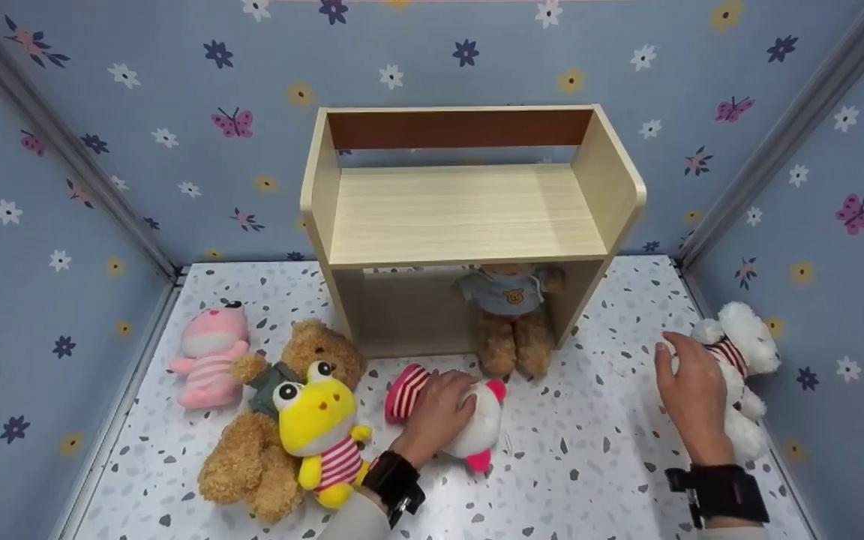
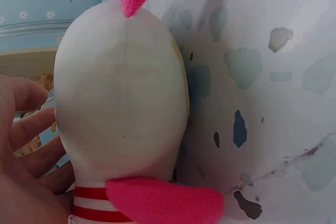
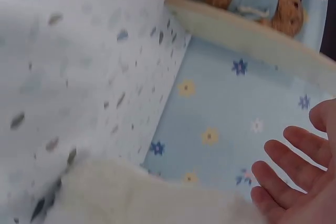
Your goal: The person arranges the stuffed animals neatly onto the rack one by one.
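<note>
A white plush toy (image 1: 481,424) with pink ears and a red-striped body lies on the speckled floor before the shelf. My left hand (image 1: 438,412) is over its middle; in the left wrist view the loosely bent fingers (image 2: 34,127) lie along the toy's side. At far right, a fluffy white plush dog (image 1: 754,345) in a striped top lies by the wall. My right hand (image 1: 694,397) hovers at or just above the dog's near side, fingers spread and relaxed in the right wrist view. Whether it touches the fur, I cannot tell.
A wooden shelf (image 1: 469,214) stands at the back, with a brown teddy bear in a blue shirt (image 1: 513,300) sitting in its lower compartment. On the left lie a pink plush (image 1: 212,360), a larger brown bear (image 1: 241,465) and a yellow frog plush (image 1: 319,416) leaning on that bear.
</note>
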### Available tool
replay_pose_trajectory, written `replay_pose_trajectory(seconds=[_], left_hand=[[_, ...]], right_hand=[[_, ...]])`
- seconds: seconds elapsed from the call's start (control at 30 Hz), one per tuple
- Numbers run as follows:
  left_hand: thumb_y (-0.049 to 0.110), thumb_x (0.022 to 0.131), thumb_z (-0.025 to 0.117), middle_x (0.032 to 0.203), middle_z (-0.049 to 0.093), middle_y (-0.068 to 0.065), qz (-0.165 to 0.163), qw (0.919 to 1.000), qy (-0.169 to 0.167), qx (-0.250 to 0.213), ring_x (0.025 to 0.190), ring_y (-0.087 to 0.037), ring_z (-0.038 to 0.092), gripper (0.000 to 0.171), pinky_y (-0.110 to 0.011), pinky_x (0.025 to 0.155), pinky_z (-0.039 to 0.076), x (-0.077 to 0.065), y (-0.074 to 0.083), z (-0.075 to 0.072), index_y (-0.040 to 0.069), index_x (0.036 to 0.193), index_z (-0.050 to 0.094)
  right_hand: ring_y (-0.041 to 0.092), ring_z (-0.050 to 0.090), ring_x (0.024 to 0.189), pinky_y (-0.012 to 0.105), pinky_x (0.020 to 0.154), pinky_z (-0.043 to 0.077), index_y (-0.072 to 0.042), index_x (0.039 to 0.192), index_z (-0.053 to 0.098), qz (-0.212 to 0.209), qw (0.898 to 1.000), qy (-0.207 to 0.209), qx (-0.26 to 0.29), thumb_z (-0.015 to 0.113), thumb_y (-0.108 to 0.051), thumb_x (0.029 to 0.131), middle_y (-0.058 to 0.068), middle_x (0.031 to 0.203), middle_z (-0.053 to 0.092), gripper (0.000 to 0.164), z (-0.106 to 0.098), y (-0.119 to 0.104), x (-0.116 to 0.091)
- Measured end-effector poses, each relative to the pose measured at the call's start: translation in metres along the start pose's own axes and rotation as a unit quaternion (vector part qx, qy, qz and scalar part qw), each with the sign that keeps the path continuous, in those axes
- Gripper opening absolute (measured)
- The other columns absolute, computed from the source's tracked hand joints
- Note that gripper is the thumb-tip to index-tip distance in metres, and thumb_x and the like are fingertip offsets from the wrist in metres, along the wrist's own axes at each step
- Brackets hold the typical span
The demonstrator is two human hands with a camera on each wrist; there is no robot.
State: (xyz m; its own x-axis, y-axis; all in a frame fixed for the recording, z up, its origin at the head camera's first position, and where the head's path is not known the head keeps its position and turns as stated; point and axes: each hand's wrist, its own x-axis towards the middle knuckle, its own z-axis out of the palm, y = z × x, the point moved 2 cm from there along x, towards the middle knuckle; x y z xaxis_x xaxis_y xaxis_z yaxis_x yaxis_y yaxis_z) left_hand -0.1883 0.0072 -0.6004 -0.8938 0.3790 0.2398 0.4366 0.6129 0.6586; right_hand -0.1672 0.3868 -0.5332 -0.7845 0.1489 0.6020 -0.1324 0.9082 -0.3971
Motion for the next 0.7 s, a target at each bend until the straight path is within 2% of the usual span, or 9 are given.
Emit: replay_pose_trajectory(seconds=[0.1, 0.17, 0.23, 0.3, 0.37, 0.47, 0.57, 0.67, 0.7], left_hand=[[0.015, 0.098, 0.068, 0.124, 0.070, -0.011, 0.003, 1.0000, 0.000, 0.006, 0.120, -0.031, 0.063, 0.027, -0.054, 0.116, 0.037, -0.001, -0.001, 0.000, 0.006, 0.124, 0.072], [0.015, 0.098, 0.069, 0.123, 0.070, -0.011, 0.003, 0.9999, 0.000, 0.011, 0.120, -0.030, 0.063, 0.027, -0.053, 0.116, 0.039, -0.002, -0.003, 0.000, 0.006, 0.123, 0.072], [0.016, 0.098, 0.069, 0.124, 0.070, -0.010, 0.001, 0.9999, -0.001, 0.014, 0.120, -0.029, 0.063, 0.027, -0.052, 0.116, 0.039, -0.003, -0.004, 0.000, 0.006, 0.122, 0.072], [0.016, 0.098, 0.068, 0.123, 0.070, -0.010, -0.002, 0.9999, -0.003, 0.016, 0.120, -0.029, 0.063, 0.026, -0.052, 0.116, 0.038, -0.003, -0.005, 0.001, 0.006, 0.122, 0.072], [0.016, 0.098, 0.068, 0.123, 0.070, -0.009, -0.005, 0.9999, -0.005, 0.016, 0.119, -0.028, 0.063, 0.026, -0.051, 0.115, 0.040, -0.004, -0.005, 0.001, 0.006, 0.121, 0.072], [0.016, 0.098, 0.068, 0.120, 0.070, -0.009, -0.002, 0.9998, -0.005, 0.018, 0.116, -0.028, 0.063, 0.024, -0.049, 0.110, 0.045, -0.006, -0.005, 0.002, 0.006, 0.120, 0.073], [0.016, 0.098, 0.068, 0.116, 0.071, -0.008, 0.009, 0.9997, 0.004, 0.022, 0.113, -0.027, 0.064, 0.022, -0.046, 0.104, 0.049, -0.007, -0.006, 0.001, 0.006, 0.117, 0.074], [0.014, 0.097, 0.068, 0.113, 0.071, -0.008, 0.025, 0.9992, 0.016, 0.026, 0.112, -0.028, 0.064, 0.020, -0.044, 0.103, 0.049, -0.008, -0.006, 0.002, 0.005, 0.114, 0.075], [0.014, 0.097, 0.068, 0.112, 0.071, -0.008, 0.029, 0.9990, 0.019, 0.027, 0.111, -0.027, 0.064, 0.020, -0.044, 0.103, 0.050, -0.008, -0.006, 0.002, 0.005, 0.114, 0.075]], right_hand=[[0.047, 0.063, 0.090, 0.060, 0.079, 0.048, 0.008, 0.120, 0.068, 0.016, 0.999, 0.025, -0.030, 0.065, -0.009, 0.101, 0.029, 0.107, 0.069, 0.026, -0.013, 0.012, 0.005], [0.050, 0.062, 0.095, 0.062, 0.082, 0.048, 0.010, 0.121, 0.068, 0.038, 0.998, 0.026, -0.051, 0.065, -0.011, 0.101, 0.030, 0.110, 0.069, 0.028, -0.019, 0.019, 0.008], [0.053, 0.061, 0.102, 0.065, 0.087, 0.047, 0.011, 0.124, 0.065, 0.082, 0.994, 0.008, -0.069, 0.063, -0.017, 0.103, 0.032, 0.117, 0.067, 0.035, -0.024, 0.027, 0.010], [0.056, 0.057, 0.114, 0.068, 0.095, 0.044, 0.011, 0.135, 0.059, 0.152, 0.985, -0.036, -0.074, 0.056, -0.028, 0.106, 0.034, 0.129, 0.062, 0.048, -0.029, 0.037, 0.013], [0.058, 0.050, 0.124, 0.070, 0.101, 0.040, 0.012, 0.147, 0.046, 0.230, 0.966, -0.095, -0.071, 0.046, -0.041, 0.108, 0.036, 0.142, 0.052, 0.066, -0.033, 0.050, 0.015], [0.061, 0.039, 0.134, 0.072, 0.106, 0.034, 0.013, 0.156, 0.026, 0.326, 0.926, -0.184, -0.057, 0.029, -0.057, 0.107, 0.040, 0.153, 0.035, 0.086, -0.040, 0.070, 0.017], [0.063, 0.033, 0.136, 0.071, 0.108, 0.032, 0.015, 0.156, 0.019, 0.367, 0.896, -0.247, -0.040, 0.022, -0.064, 0.104, 0.043, 0.155, 0.027, 0.096, -0.048, 0.084, 0.021], [0.063, 0.026, 0.139, 0.069, 0.112, 0.029, 0.019, 0.154, 0.016, 0.384, 0.875, -0.293, -0.014, 0.021, -0.065, 0.103, 0.045, 0.156, 0.021, 0.098, -0.053, 0.092, 0.026], [0.063, 0.022, 0.142, 0.068, 0.114, 0.026, 0.020, 0.154, 0.012, 0.393, 0.866, -0.310, 0.010, 0.022, -0.066, 0.103, 0.045, 0.157, 0.015, 0.100, -0.054, 0.094, 0.027]])
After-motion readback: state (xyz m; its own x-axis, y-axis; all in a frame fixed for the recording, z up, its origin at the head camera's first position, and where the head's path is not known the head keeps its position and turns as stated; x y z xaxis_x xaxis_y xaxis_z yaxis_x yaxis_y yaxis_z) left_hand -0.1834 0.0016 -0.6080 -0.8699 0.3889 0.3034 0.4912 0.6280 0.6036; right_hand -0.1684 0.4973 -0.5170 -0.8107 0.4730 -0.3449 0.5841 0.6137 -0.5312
